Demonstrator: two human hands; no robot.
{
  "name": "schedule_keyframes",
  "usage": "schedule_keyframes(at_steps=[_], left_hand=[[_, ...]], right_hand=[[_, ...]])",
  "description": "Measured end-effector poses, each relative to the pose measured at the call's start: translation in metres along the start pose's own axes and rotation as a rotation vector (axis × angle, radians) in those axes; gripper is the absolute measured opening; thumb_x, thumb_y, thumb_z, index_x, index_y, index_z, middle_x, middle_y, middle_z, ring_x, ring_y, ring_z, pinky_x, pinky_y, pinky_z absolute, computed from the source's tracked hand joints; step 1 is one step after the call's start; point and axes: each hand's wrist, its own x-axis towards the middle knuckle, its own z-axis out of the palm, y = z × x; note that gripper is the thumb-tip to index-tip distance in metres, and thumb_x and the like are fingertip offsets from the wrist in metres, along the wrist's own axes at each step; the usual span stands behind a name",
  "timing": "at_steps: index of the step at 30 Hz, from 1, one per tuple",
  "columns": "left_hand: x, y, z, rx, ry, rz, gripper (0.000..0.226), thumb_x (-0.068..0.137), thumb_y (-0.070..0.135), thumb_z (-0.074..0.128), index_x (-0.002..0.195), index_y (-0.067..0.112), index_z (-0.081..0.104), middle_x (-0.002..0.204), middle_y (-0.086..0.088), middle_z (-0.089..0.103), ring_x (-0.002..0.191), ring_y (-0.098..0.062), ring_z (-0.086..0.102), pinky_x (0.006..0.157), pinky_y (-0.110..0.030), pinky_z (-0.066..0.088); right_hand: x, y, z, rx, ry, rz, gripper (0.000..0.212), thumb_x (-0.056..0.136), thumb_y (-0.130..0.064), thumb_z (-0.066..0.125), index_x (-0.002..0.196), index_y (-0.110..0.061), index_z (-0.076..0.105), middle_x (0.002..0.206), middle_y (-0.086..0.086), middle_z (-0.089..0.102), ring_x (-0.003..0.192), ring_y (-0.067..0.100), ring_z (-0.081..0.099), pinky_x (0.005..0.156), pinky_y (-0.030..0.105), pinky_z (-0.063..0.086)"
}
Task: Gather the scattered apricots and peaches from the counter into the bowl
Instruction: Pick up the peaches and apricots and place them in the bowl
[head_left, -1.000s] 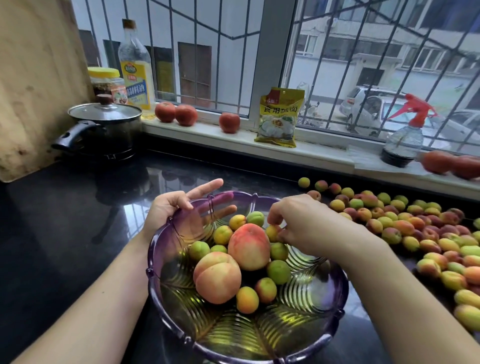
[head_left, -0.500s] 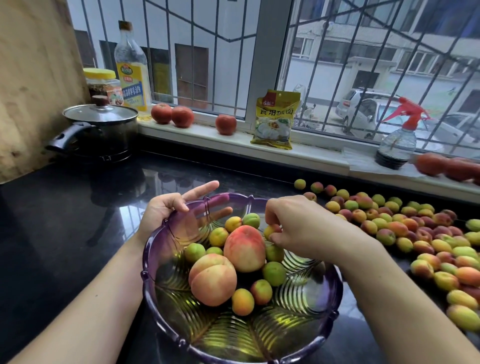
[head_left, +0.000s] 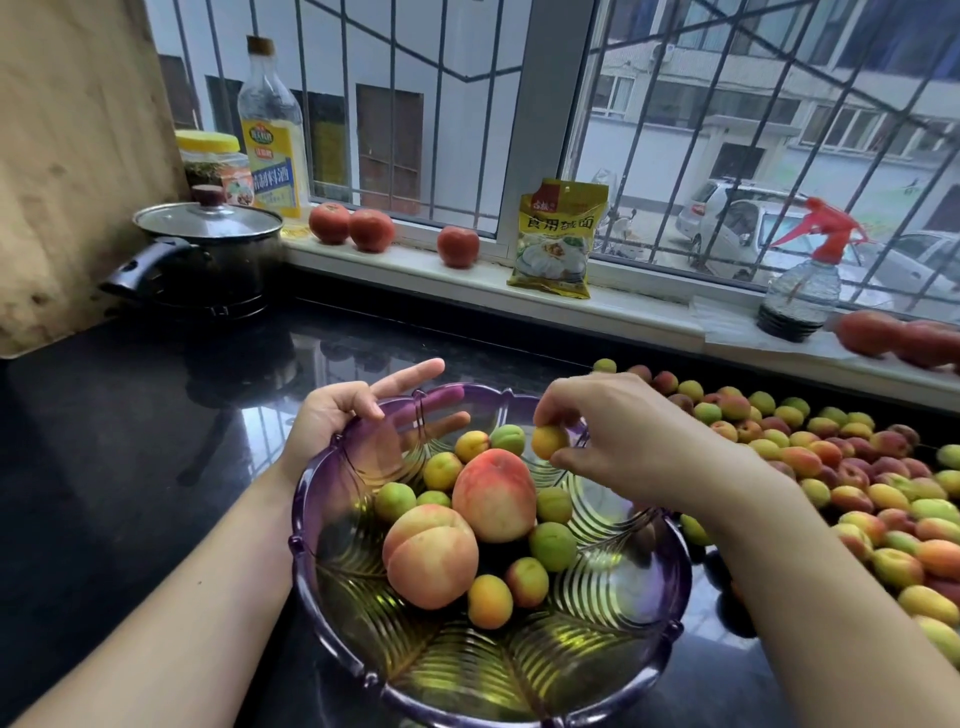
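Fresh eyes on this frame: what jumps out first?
The purple glass bowl at centre, with two big peaches among small apricots. Above its far rim the right hand pinches a yellow apricot, while the left hand holds the bowl's left rim. To the right, a dense spread of apricots covers the black counter.

Yellow packet reads 食用碱面; bottle label 精制料酒.
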Motion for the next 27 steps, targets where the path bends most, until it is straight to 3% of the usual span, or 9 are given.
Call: schedule_keyframes(at_steps=[3, 6, 10, 14, 16, 19, 21, 24, 27], left_hand=[[0.001, 0.001, 0.004, 0.049, 0.107, 0.000, 0.082, 0.075, 0.011, 0.037, 0.155, 0.005, 0.050, 0.152, -0.032, 0.053, 0.134, -0.050, 0.058, 0.110, -0.057, 0.052], [0.000, 0.002, 0.010, 0.012, 0.075, 0.004, 0.082, 0.074, 0.011, 0.049, 0.155, 0.003, 0.050, 0.153, -0.034, 0.050, 0.136, -0.051, 0.056, 0.111, -0.056, 0.051], [0.002, 0.000, 0.002, 0.062, 0.135, -0.011, 0.083, 0.072, 0.011, 0.045, 0.154, 0.005, 0.052, 0.148, -0.032, 0.057, 0.130, -0.049, 0.062, 0.102, -0.057, 0.058], [-0.001, 0.003, -0.002, 0.112, 0.062, -0.016, 0.089, 0.069, 0.012, 0.062, 0.157, 0.007, 0.049, 0.156, -0.035, 0.046, 0.148, -0.052, 0.042, 0.129, -0.060, 0.022], [0.000, 0.002, -0.008, 0.105, 0.056, -0.022, 0.087, 0.070, 0.012, 0.062, 0.155, 0.006, 0.051, 0.155, -0.035, 0.047, 0.145, -0.051, 0.046, 0.129, -0.059, 0.024], [0.004, 0.008, -0.010, -0.051, 0.009, -0.121, 0.080, 0.083, 0.008, 0.049, 0.162, 0.003, 0.034, 0.159, -0.038, 0.038, 0.146, -0.051, 0.044, 0.128, -0.056, 0.024], [0.002, 0.001, -0.016, -0.178, -0.088, -0.150, 0.074, 0.093, 0.006, 0.024, 0.166, 0.000, 0.016, 0.162, -0.041, 0.027, 0.151, -0.053, 0.034, 0.131, -0.053, 0.014], [0.002, 0.000, -0.021, -0.168, -0.112, -0.147, 0.072, 0.094, 0.006, 0.018, 0.166, -0.002, 0.013, 0.162, -0.041, 0.025, 0.152, -0.052, 0.032, 0.131, -0.051, 0.012], [0.008, 0.005, -0.030, -0.098, -0.084, -0.102, 0.076, 0.091, 0.005, 0.036, 0.165, 0.001, 0.019, 0.163, -0.034, 0.031, 0.149, -0.049, 0.040, 0.129, -0.051, 0.024]], right_hand=[[0.003, 0.000, 0.008, -0.115, -0.025, -0.021, 0.021, 0.089, -0.033, 0.072, 0.107, -0.034, 0.063, 0.089, -0.015, 0.057, 0.097, 0.014, 0.045, 0.082, 0.036, 0.048], [0.003, -0.003, 0.018, -0.132, -0.046, 0.038, 0.025, 0.086, -0.035, 0.074, 0.107, -0.039, 0.060, 0.096, -0.010, 0.052, 0.096, 0.018, 0.045, 0.082, 0.039, 0.048], [0.001, -0.008, 0.017, -0.167, -0.033, 0.036, 0.022, 0.090, -0.031, 0.071, 0.105, -0.037, 0.056, 0.100, -0.007, 0.043, 0.084, 0.012, 0.033, 0.076, 0.032, 0.035], [0.002, -0.012, 0.014, -0.201, -0.050, -0.064, 0.018, 0.090, -0.030, 0.073, 0.104, -0.033, 0.061, 0.102, -0.014, 0.057, 0.099, 0.013, 0.041, 0.078, 0.031, 0.034], [-0.001, -0.006, 0.002, -0.035, -0.047, -0.024, 0.015, 0.087, -0.032, 0.076, 0.099, -0.034, 0.066, 0.096, -0.017, 0.061, 0.095, 0.009, 0.051, 0.080, 0.026, 0.044], [0.003, 0.027, -0.022, 0.236, 0.238, 0.184, 0.007, 0.091, -0.022, 0.073, 0.094, -0.028, 0.071, 0.087, -0.014, 0.067, 0.076, 0.006, 0.065, 0.066, 0.016, 0.049], [0.024, 0.063, -0.021, 0.208, 0.410, 0.350, 0.011, 0.094, -0.012, 0.068, 0.097, -0.023, 0.072, 0.090, -0.007, 0.070, 0.082, 0.009, 0.065, 0.068, 0.018, 0.046], [0.072, 0.109, 0.011, 0.111, 0.214, 0.558, 0.024, 0.097, -0.012, 0.058, 0.115, -0.020, 0.071, 0.116, 0.008, 0.070, 0.102, 0.024, 0.064, 0.080, 0.031, 0.053], [0.101, 0.127, 0.042, -0.148, 0.008, 0.514, 0.040, 0.097, -0.017, 0.052, 0.135, -0.023, 0.062, 0.135, 0.013, 0.056, 0.120, 0.033, 0.056, 0.102, 0.038, 0.047]])
